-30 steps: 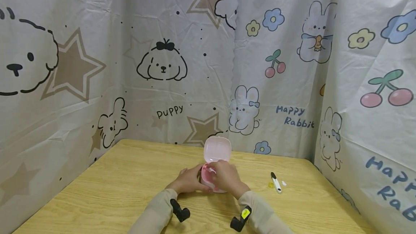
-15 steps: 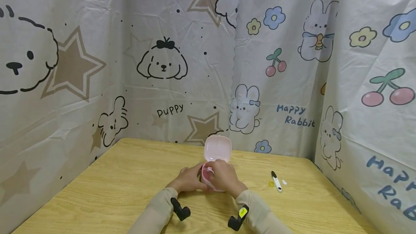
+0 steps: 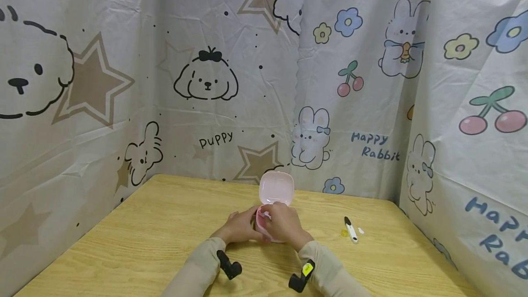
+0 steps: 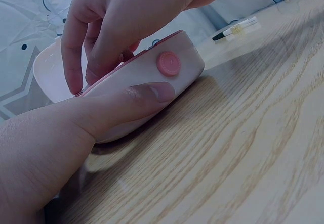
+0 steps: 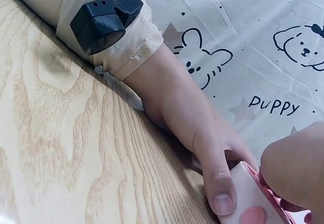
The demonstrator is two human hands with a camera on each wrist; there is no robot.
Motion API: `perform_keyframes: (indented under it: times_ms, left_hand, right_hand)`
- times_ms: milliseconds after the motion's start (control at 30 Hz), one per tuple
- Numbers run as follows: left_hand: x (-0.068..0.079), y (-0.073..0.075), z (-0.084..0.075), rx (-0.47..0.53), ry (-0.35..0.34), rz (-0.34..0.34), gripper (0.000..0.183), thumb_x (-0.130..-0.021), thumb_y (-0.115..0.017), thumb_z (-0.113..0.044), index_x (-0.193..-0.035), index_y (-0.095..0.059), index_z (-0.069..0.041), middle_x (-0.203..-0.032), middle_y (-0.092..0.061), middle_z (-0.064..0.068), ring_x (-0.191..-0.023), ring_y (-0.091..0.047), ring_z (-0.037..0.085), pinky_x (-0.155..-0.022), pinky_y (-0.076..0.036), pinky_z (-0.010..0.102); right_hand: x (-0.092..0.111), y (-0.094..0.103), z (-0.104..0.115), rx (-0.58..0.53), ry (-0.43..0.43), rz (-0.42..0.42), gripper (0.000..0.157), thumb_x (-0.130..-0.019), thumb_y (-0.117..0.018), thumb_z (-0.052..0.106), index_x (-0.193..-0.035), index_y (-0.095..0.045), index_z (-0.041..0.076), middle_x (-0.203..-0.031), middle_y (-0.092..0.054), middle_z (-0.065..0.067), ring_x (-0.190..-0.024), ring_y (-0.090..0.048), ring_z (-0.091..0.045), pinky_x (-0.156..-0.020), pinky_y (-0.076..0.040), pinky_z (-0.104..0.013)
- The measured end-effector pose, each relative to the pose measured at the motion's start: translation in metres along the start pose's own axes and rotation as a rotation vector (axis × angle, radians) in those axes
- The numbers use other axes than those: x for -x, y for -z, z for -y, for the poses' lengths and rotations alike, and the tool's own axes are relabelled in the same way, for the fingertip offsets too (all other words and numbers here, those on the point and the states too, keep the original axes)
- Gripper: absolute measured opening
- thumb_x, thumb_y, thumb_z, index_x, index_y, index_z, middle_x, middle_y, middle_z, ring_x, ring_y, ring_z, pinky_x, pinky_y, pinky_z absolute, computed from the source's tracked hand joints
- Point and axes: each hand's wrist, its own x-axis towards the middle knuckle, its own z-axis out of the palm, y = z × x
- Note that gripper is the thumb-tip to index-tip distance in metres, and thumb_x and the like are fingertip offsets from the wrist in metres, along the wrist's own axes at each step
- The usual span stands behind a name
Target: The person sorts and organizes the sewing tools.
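Note:
A small white case [image 4: 187, 54] with a pink lining and a round pink button [image 4: 168, 63] sits on the wooden table, its pale pink lid [image 3: 276, 188] raised at the back. My left hand [image 3: 240, 229] grips the case from the left, thumb lying along the front wall below the button. From the right, my right hand [image 3: 285, 223] reaches over the rim with bent fingers pointing down into the case. A small whitish bit [image 3: 267, 215] shows beside those fingertips; I cannot tell whether they pinch it. Most of the case's inside is hidden behind the right hand.
To the right on the table [image 3: 165, 214] lie a slim white tool with a black end [image 3: 351, 230], a small yellow piece [image 3: 344, 233] and a small white piece [image 3: 360, 231]. Printed curtains [image 3: 247, 118] hang behind the table and along its sides.
The right hand has shifted very slightly left over the case, its wrist with it. The left hand keeps its grip and the lid stays raised.

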Motion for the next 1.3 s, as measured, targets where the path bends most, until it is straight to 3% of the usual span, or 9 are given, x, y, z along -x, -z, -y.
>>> perform_keyframes:
  times_ms: [333,667,1067,1300]
  left_hand:
    - [0.0032,0.0044,-0.0078,0.006,-0.006,0.004,0.105,-0.072,-0.087,-0.061,-0.156,-0.044,-0.016,-0.152,-0.053,0.003,-0.138,-0.05,0.025,-0.112,-0.013,0.073]
    - [0.0015,0.0031,-0.006,0.008,-0.003,0.003,0.104,-0.072,-0.088,-0.06,-0.156,-0.044,-0.017,-0.153,-0.052,0.004,-0.139,-0.049,0.025,-0.112,-0.013,0.073]
    - [0.0028,0.0037,-0.008,0.013,-0.001,0.007,0.108,-0.072,-0.087,-0.061,-0.159,-0.04,-0.016,-0.155,-0.05,0.002,-0.139,-0.048,0.026,-0.112,-0.012,0.073]
    - [0.0034,0.0039,-0.0083,0.02,0.005,0.006,0.11,-0.072,-0.087,-0.062,-0.159,-0.039,-0.015,-0.155,-0.05,0.003,-0.14,-0.047,0.026,-0.112,-0.012,0.073]
  right_hand:
    - [0.0003,-0.0007,0.0005,0.002,-0.006,-0.003,0.013,-0.089,-0.077,0.016,-0.101,-0.081,0.013,-0.086,-0.071,0.0,-0.076,-0.064,-0.017,-0.059,-0.052,-0.038]
    - [0.0012,-0.0015,0.0018,0.014,0.0,-0.02,0.012,-0.088,-0.076,0.014,-0.099,-0.08,0.013,-0.082,-0.069,-0.001,-0.072,-0.062,-0.018,-0.057,-0.049,-0.038]
    - [0.0008,-0.0026,-0.0002,0.023,-0.044,0.037,0.014,-0.088,-0.077,0.016,-0.101,-0.081,0.014,-0.082,-0.065,-0.001,-0.069,-0.058,-0.015,-0.056,-0.049,-0.033]
    - [0.0023,-0.0006,-0.003,0.0,-0.008,0.046,0.012,-0.087,-0.078,0.015,-0.098,-0.079,0.013,-0.078,-0.06,0.001,-0.066,-0.052,-0.013,-0.053,-0.043,-0.033]
